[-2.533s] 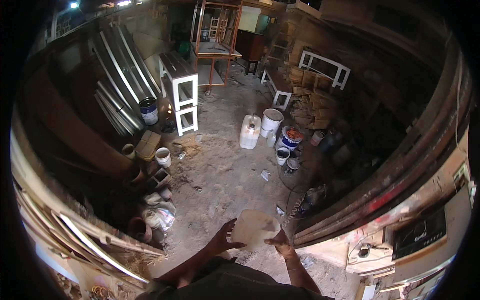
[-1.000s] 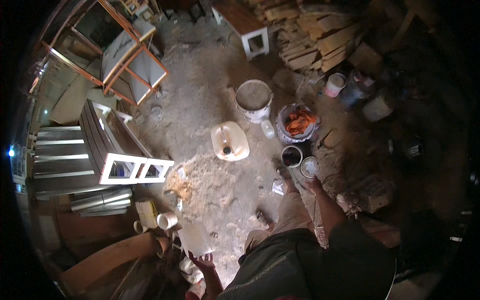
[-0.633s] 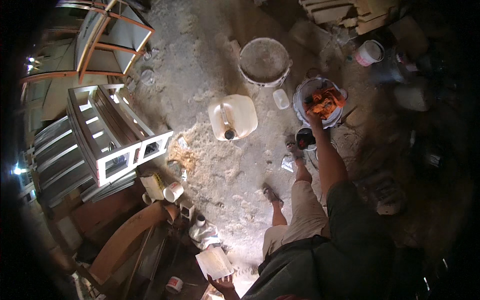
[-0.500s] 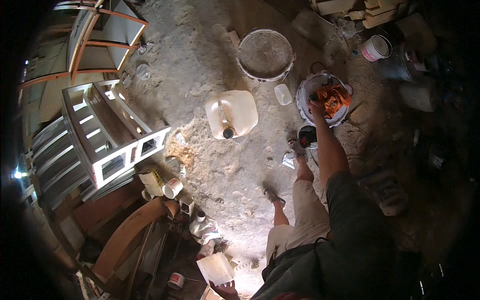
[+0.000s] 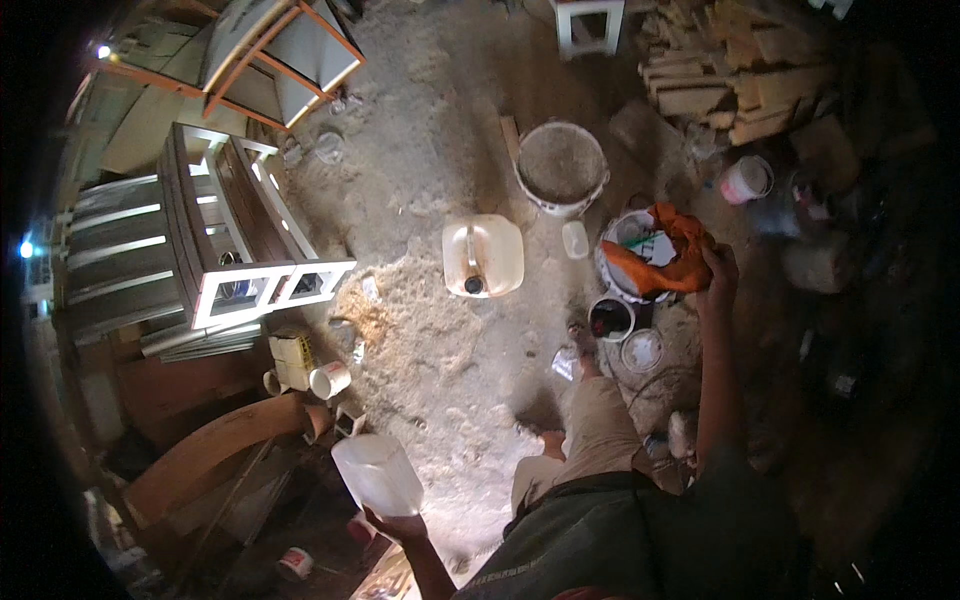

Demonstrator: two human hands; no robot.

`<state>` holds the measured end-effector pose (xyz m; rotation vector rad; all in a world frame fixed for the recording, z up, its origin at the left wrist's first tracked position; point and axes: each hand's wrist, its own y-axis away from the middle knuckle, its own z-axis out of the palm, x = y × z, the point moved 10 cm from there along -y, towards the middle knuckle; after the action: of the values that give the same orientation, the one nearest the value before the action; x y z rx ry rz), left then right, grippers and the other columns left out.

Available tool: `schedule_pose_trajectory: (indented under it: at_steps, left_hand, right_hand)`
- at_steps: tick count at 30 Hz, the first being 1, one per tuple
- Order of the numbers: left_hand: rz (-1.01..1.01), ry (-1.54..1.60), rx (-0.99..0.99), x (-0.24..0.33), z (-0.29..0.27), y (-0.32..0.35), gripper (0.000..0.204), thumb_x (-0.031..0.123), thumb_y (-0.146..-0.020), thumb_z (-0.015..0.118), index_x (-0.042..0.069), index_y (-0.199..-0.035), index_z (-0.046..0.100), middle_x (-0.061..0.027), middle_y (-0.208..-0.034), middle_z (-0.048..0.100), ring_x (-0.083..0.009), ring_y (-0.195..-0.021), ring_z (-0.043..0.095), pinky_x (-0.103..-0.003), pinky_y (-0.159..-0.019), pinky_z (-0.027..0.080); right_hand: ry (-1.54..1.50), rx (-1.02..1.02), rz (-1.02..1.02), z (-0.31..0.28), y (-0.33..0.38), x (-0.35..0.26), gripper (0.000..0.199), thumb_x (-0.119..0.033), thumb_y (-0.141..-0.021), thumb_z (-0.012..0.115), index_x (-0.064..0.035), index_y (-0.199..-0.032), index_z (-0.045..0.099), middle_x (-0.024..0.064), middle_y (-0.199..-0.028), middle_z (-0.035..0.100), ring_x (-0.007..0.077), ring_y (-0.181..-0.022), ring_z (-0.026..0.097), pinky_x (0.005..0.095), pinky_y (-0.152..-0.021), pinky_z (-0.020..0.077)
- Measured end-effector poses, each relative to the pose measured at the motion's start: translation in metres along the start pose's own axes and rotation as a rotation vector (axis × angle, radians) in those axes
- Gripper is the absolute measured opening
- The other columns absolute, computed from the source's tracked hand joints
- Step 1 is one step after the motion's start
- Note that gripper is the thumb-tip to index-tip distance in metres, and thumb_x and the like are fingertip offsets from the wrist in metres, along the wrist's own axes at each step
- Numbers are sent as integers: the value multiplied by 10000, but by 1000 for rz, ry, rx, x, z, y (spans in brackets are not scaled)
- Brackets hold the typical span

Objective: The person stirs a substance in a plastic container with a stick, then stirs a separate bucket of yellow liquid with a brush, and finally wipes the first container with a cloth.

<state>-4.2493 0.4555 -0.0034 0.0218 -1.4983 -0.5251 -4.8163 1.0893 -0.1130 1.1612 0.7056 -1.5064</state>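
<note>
My left hand (image 5: 398,526) grips the bottom of a pale translucent plastic container (image 5: 376,475), held out low at my left side. My right hand (image 5: 718,272) reaches forward and closes on an orange cloth (image 5: 668,262) that lies draped over a white bucket (image 5: 622,240). My feet stand on the sawdust-covered floor between both hands. A small dark open can (image 5: 611,319) and its round lid (image 5: 642,350) lie just below the bucket.
A cream jerrycan (image 5: 483,256) lies on the floor ahead, with a dusty grey bucket (image 5: 560,166) beyond it. White wooden frames (image 5: 240,250) stand at left, stacked timber (image 5: 740,70) at top right, a white mug (image 5: 329,379) and a curved wood piece (image 5: 215,450) at lower left.
My view has swung down from the room to the floor. My right hand reached out to the white bucket and took hold of the orange cloth; my left hand stayed low with the container.
</note>
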Motion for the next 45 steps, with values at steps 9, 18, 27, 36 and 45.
schedule_pose_trajectory:
  at_steps: [9, 18, 27, 36, 45]
  left_hand:
    - [333, 305, -312, 96, 13, -11, 729, 577, -975, 442, 126, -1538, 339, -132, -1554, 382, -346, -1395, 418, -517, -1148, 360]
    - [41, 673, -480, 190, -23, 33, 672, 455, -947, 587, 12, -1435, 455, -131, -1350, 592, -285, -1216, 591, -447, -1050, 476]
    - [-15, 384, -564, 225, -80, 76, 716, 445, -887, 698, -21, -1393, 499, -187, -1296, 611, -273, -1174, 613, -403, -1020, 493]
    - [292, 191, -412, 292, -74, 109, 701, 417, -865, 745, -60, -1337, 544, -188, -1168, 658, -227, -996, 676, -358, -885, 560]
    - [398, 24, -262, 314, -70, 131, 689, 341, -838, 746, -79, -1347, 546, -198, -1168, 673, -228, -1016, 670, -351, -932, 530]
  right_hand:
    - [-434, -257, -134, 199, 244, -303, 227, -189, -972, 615, -36, -1131, 564, 86, -1065, 587, 224, -987, 602, 374, -844, 533]
    - [-707, -1081, -79, 376, 492, -197, 316, -283, -1010, 534, -33, -1202, 559, 106, -1149, 601, 234, -1045, 600, 405, -900, 523]
    - [408, -1914, -849, 473, 738, -178, 283, -222, -790, 716, -97, -1043, 706, 91, -1118, 679, 214, -1110, 624, 347, -917, 496]
    - [334, -2015, 236, 491, 692, -19, 581, -427, -783, 717, -80, -1236, 609, 94, -1232, 645, 153, -1120, 615, 324, -947, 493]
    - [346, -2122, 198, 478, 703, -36, 572, -416, -812, 703, -66, -1253, 596, 97, -1239, 640, 166, -1125, 614, 336, -956, 494]
